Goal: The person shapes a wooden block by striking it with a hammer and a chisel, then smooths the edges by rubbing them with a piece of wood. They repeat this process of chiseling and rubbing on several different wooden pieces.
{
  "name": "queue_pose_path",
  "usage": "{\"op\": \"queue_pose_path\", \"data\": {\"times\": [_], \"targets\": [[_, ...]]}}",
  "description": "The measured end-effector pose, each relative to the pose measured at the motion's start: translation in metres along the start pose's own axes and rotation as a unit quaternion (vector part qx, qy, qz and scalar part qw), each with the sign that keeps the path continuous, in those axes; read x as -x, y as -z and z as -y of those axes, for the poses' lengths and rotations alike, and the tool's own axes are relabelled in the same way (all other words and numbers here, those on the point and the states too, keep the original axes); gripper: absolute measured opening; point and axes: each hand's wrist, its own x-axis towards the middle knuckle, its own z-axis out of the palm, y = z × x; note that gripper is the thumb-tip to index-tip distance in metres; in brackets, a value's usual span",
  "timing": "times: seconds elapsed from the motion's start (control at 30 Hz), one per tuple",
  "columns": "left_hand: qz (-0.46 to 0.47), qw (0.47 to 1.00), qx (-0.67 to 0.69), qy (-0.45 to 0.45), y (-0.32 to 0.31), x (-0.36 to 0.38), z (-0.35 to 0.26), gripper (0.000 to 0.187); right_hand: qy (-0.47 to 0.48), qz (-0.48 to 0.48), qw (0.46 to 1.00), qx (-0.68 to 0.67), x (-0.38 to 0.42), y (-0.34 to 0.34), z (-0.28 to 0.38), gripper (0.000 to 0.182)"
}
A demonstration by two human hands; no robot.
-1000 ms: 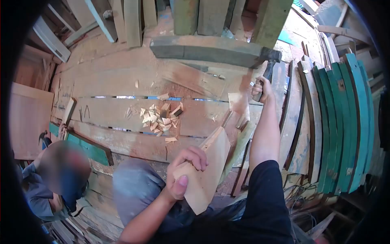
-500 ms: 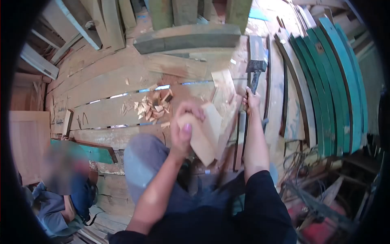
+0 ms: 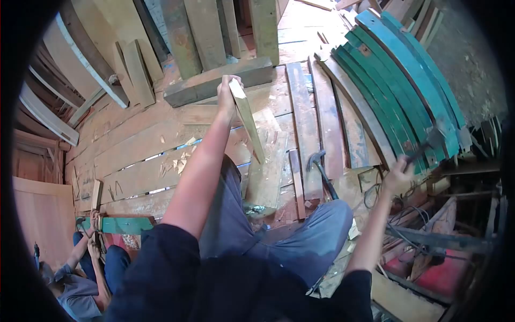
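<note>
My left hand (image 3: 228, 95) is closed around the upper end of a pale wooden board (image 3: 248, 122). The board stands on edge, tilted, with its lower end near a flat plank (image 3: 271, 172) between my legs. Out to the right, my right hand (image 3: 398, 176) grips the dark handle of a hatchet (image 3: 429, 142). Its head is blurred by motion in front of the green curved boards. A claw hammer (image 3: 323, 174) rests by my knee, between my two hands.
Wood chips (image 3: 179, 163) lie on the floorboards. A thick beam (image 3: 220, 83) lies ahead, and green curved boards (image 3: 391, 96) are stacked at right. Cables (image 3: 407, 214) tangle at lower right. At lower left another person (image 3: 80, 284) sits with their hands near a green board (image 3: 126, 224).
My left hand has moved forward and now holds the board upright. The right hand has swung out to the right with the hatchet. The view has turned, and the claw hammer shows clearly.
</note>
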Motion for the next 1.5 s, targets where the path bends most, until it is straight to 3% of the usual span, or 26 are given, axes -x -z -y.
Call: {"op": "queue_pose_path", "data": {"times": [0.03,0.07,0.1,0.17,0.27,0.3,0.43,0.53,0.57,0.6,0.63,0.67,0.77,0.9,0.97,1.0,1.03,1.07,1.13,1.17,1.23,1.3,1.37,1.43,1.47,1.5], "targets": [[0.012,1.0,0.001,0.001,-0.006,-0.006,0.002,0.029,-0.065,0.014,0.998,-0.008,-0.021,0.043,0.021,0.018],[0.019,1.0,0.004,0.004,-0.009,-0.007,0.005,0.029,-0.087,0.041,0.99,-0.106,-0.046,0.089,0.017,0.02],[0.024,1.0,0.009,0.005,-0.012,-0.007,0.008,0.029,-0.079,0.05,0.992,-0.09,-0.066,0.132,0.032,0.019],[0.042,0.999,0.01,0.007,-0.02,0.0,0.01,0.03,0.019,0.078,0.995,0.055,-0.098,0.238,0.082,0.02],[0.073,0.997,-0.002,0.011,-0.024,0.009,0.013,0.031,0.263,0.126,0.917,0.272,-0.138,0.364,0.173,0.027],[0.076,0.997,-0.016,0.011,-0.025,0.013,0.011,0.031,0.285,0.1,0.912,0.279,-0.147,0.38,0.206,0.026],[0.091,0.995,-0.042,0.028,-0.027,0.032,0.011,0.036,0.329,0.018,0.926,0.185,-0.168,0.298,0.289,0.025],[0.096,0.99,-0.042,0.094,-0.038,0.065,0.009,0.042,0.372,0.018,0.927,0.051,-0.172,0.177,0.32,0.025],[0.207,0.97,-0.085,0.096,-0.028,0.068,0.008,0.038,0.375,0.028,0.927,0.0,-0.169,0.13,0.323,0.025],[0.199,0.968,-0.088,0.127,-0.029,0.083,0.009,0.033,0.37,0.044,0.927,-0.05,-0.162,0.078,0.324,0.025],[0.177,0.973,-0.123,0.086,-0.029,0.099,0.018,0.034,0.358,0.061,0.926,-0.1,-0.151,0.025,0.321,0.025],[0.278,0.933,-0.225,0.032,-0.009,0.096,0.031,0.036,0.339,0.081,0.926,-0.145,-0.136,-0.029,0.313,0.025],[0.325,0.925,-0.188,0.055,0.017,0.106,0.028,0.035,0.244,0.144,0.926,-0.251,-0.073,-0.193,0.269,0.026],[0.285,0.95,-0.109,0.064,0.039,0.09,0.018,0.038,0.067,0.227,0.932,-0.274,0.041,-0.375,0.173,0.027],[0.239,0.968,-0.073,0.024,0.05,0.089,0.013,0.039,-0.043,0.278,0.932,-0.227,0.104,-0.447,0.105,0.027],[0.235,0.966,-0.086,0.068,0.062,0.086,0.007,0.039,-0.102,0.316,0.926,-0.178,0.134,-0.473,0.066,0.028],[0.221,0.97,-0.082,0.053,0.07,0.083,0.004,0.038,-0.169,0.379,0.903,-0.108,0.16,-0.488,0.026,0.028],[0.208,0.974,-0.078,0.036,0.076,0.08,-0.001,0.038,-0.291,0.501,0.814,-0.032,0.177,-0.497,-0.013,0.027],[0.187,0.978,-0.079,0.058,0.087,0.075,-0.017,0.037,-0.169,0.506,0.843,0.075,0.199,-0.503,-0.021,0.028],[0.19,0.974,-0.113,0.038,0.09,0.074,-0.021,0.04,-0.235,0.531,0.813,0.049,0.208,-0.499,-0.009,0.03],[0.189,0.966,-0.174,-0.004,0.092,0.073,-0.026,0.05,-0.274,0.568,0.775,-0.045,0.22,-0.49,-0.019,0.03],[0.175,0.972,-0.158,-0.001,0.097,0.07,-0.022,0.052,-0.203,0.539,0.817,0.02,0.233,-0.461,-0.014,0.032],[0.164,0.978,-0.128,0.011,0.106,0.069,-0.019,0.053,-0.33,0.544,0.769,-0.06,0.235,-0.431,-0.028,0.034],[0.181,0.977,-0.097,0.049,0.115,0.066,-0.018,0.051,-0.296,0.546,0.783,0.043,0.222,-0.387,-0.032,0.036],[0.187,0.977,-0.09,0.049,0.116,0.066,-0.022,0.049,-0.224,0.55,0.801,0.074,0.213,-0.365,-0.046,0.038],[0.195,0.976,-0.082,0.051,0.115,0.066,-0.023,0.047,-0.282,0.557,0.778,0.07,0.199,-0.335,-0.031,0.036]]}}
